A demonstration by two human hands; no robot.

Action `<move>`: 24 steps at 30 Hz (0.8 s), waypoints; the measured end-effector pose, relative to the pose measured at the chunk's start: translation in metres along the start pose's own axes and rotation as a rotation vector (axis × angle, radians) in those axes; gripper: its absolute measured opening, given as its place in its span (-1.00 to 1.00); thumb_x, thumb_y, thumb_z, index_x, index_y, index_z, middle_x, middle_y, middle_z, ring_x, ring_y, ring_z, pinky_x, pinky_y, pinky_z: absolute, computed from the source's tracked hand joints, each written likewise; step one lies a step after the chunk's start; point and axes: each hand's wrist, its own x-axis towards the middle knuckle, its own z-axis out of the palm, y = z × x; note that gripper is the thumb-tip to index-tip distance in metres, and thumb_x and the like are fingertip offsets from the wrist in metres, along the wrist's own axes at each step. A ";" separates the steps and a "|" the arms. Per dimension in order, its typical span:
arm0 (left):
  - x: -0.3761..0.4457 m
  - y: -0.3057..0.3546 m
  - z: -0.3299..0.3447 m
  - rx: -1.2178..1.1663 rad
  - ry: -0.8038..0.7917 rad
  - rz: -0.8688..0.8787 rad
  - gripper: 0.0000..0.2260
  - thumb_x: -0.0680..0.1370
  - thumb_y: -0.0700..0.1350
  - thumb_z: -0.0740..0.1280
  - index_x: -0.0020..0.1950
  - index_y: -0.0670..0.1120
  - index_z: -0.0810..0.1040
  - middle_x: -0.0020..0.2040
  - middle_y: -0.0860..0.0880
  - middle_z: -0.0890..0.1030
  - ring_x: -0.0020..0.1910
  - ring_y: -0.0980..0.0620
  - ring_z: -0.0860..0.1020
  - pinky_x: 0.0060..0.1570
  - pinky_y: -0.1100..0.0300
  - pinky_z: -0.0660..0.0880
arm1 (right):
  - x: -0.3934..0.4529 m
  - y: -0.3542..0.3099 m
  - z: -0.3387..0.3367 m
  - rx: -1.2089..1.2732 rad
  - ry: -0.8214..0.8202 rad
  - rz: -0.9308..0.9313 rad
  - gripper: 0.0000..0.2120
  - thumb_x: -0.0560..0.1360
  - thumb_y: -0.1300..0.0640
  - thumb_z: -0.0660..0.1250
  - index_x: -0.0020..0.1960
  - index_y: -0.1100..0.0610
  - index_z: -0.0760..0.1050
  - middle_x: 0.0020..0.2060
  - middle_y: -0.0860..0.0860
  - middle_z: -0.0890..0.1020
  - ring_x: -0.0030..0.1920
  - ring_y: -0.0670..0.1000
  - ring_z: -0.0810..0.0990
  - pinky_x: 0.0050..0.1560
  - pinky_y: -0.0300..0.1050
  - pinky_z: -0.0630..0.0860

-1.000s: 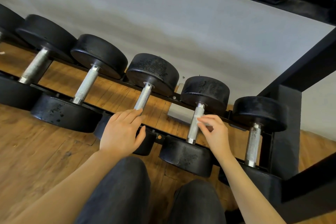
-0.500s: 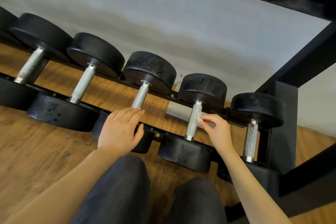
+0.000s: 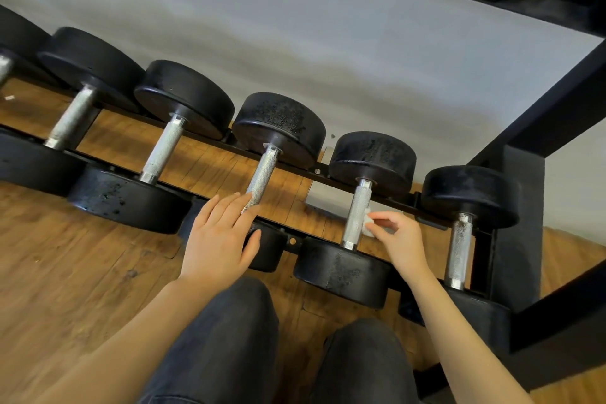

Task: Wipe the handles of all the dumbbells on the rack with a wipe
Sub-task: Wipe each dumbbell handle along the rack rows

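While we crouch in front of the rack (image 3: 521, 207), our right hand (image 3: 398, 241) pinches a small white wipe (image 3: 368, 223) between curled fingers and holds it against the right side of a knurled handle (image 3: 357, 213), the second dumbbell from the right end. That handle runs away from us, from the near black head (image 3: 342, 272) up to the far head (image 3: 372, 161), so we judge the wiping stroke has to travel along that line, toward and away from our knees. The wipe sits about midway along the bar, with bare metal above and below it. Our left hand (image 3: 218, 236) lies flat with fingers straight and spread a little, resting on the near end of the neighbouring dumbbell (image 3: 262, 174) to the left, holding nothing. The right hand is plainly the nearer one to the last handle (image 3: 459, 249) by the rack's upright, while three more handles stretch off to our left, closer to the left hand
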 end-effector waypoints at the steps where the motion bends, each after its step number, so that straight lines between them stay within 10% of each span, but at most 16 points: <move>1: -0.003 0.000 0.001 0.009 -0.004 0.003 -0.58 0.57 0.06 0.12 0.28 -0.11 0.57 0.31 -0.13 0.56 0.34 -0.13 0.48 0.40 -0.13 0.31 | 0.002 -0.002 0.002 0.030 0.033 0.013 -0.80 0.46 0.24 0.43 0.08 0.13 0.62 -0.01 -0.05 0.64 0.02 -0.14 0.59 0.07 -0.27 0.50; 11: -0.003 0.002 0.004 -0.002 0.030 -0.012 -0.59 0.56 0.06 0.14 0.24 -0.10 0.60 0.28 -0.12 0.58 0.32 -0.12 0.49 0.41 -0.10 0.28 | -0.007 0.005 -0.004 0.104 -0.133 0.041 -0.84 0.44 0.24 0.45 0.02 0.13 0.64 -0.06 -0.03 0.66 -0.04 -0.10 0.63 0.03 -0.19 0.57; 18: -0.003 0.002 0.005 -0.013 0.046 -0.005 -0.61 0.56 0.05 0.15 0.24 -0.10 0.60 0.26 -0.12 0.59 0.32 -0.12 0.50 0.40 -0.13 0.31 | 0.001 -0.005 0.010 0.240 0.084 0.129 -0.81 0.49 0.24 0.39 0.10 0.12 0.59 0.01 -0.06 0.63 0.03 -0.12 0.60 0.02 -0.25 0.54; 24: -0.002 0.001 0.007 -0.014 0.087 0.008 -0.62 0.54 0.03 0.17 0.21 -0.11 0.62 0.22 -0.12 0.61 0.29 -0.12 0.52 0.39 -0.12 0.32 | -0.006 0.003 -0.002 0.236 -0.164 0.210 -0.85 0.44 0.26 0.44 0.01 0.13 0.62 -0.04 -0.03 0.66 -0.03 -0.08 0.64 -0.08 -0.27 0.56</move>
